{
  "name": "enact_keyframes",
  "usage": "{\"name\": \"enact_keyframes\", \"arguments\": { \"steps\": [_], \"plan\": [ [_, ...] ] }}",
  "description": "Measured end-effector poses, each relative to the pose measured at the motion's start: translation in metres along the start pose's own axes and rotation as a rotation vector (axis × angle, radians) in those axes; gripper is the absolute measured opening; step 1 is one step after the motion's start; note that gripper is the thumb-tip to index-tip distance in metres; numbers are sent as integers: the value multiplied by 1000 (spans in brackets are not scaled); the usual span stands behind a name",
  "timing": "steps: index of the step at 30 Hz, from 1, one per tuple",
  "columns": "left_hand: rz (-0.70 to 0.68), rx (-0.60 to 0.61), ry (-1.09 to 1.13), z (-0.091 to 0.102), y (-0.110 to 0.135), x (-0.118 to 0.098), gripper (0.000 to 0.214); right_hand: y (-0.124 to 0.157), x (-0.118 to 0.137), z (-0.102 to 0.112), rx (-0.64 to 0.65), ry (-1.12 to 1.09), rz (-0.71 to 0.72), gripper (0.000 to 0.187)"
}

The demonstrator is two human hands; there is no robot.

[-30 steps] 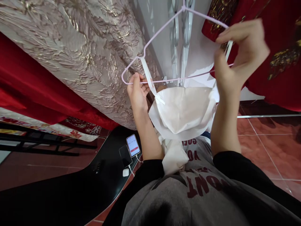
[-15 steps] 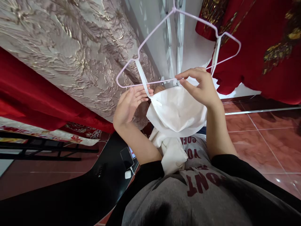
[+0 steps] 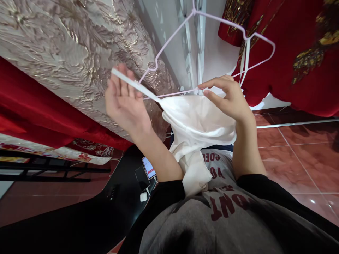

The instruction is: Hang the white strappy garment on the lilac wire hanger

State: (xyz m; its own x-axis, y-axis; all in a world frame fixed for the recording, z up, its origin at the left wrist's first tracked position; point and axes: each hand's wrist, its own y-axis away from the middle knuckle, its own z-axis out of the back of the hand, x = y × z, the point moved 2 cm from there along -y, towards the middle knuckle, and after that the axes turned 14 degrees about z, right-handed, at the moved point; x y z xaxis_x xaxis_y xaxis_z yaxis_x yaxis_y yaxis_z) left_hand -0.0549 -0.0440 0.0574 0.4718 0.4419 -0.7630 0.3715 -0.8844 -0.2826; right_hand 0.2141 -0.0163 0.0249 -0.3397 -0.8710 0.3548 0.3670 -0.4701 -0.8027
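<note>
A pale lilac wire hanger (image 3: 169,39) hangs in front of me at the top centre. A white garment (image 3: 197,120) droops below it, down to my grey sweatshirt. One of its thin white straps (image 3: 245,58) is looped over the hanger's right shoulder. The other strap (image 3: 137,88) runs taut to the left, off the hanger, across the fingers of my left hand (image 3: 124,102), which holds it with its palm facing me. My right hand (image 3: 227,97) pinches the garment's top edge beside the hanger's bottom bar.
A beige and gold brocade cloth (image 3: 66,46) hangs at the upper left over red fabric (image 3: 31,106). A red embroidered garment (image 3: 304,53) hangs at the right. Two phones (image 3: 148,168) and a charger lie on a black surface (image 3: 79,218). Red floor tiles (image 3: 304,158) lie below.
My left hand has pulled the left strap off the hanger's shoulder and out to the upper left. My right hand came down from the right strap to the garment's top edge.
</note>
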Motion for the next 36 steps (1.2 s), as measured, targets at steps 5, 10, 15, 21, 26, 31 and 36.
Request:
{"name": "enact_keyframes", "arguments": {
  "steps": [5, 10, 15, 21, 26, 31, 36],
  "plan": [
    [73, -250, -154, 40, -6, 11, 21, 1, -1, -3, 7, 14, -1, 28],
    [244, 2, -309, 34, -3, 33, 21, 0, 6, -12, -41, 16, 45, 23],
    [259, -19, -201, 14, -1, 47, 30, 5, -18, 13, -809, 26, -76, 29],
    [230, -104, -162, 11, -8, 51, 38, 6, -39, 21, -711, -346, -432, 27],
    [224, -134, -162, 9, -5, 48, 47, 6, -34, 17, -748, -268, -287, 26],
    [188, -136, -160, 6, -2, 45, 47, 8, -38, 20, -694, -165, -331, 18],
    [214, -140, -225, 7, 0, 44, 49, 15, -51, 19, -704, -43, -329, 25]
  ]
}}
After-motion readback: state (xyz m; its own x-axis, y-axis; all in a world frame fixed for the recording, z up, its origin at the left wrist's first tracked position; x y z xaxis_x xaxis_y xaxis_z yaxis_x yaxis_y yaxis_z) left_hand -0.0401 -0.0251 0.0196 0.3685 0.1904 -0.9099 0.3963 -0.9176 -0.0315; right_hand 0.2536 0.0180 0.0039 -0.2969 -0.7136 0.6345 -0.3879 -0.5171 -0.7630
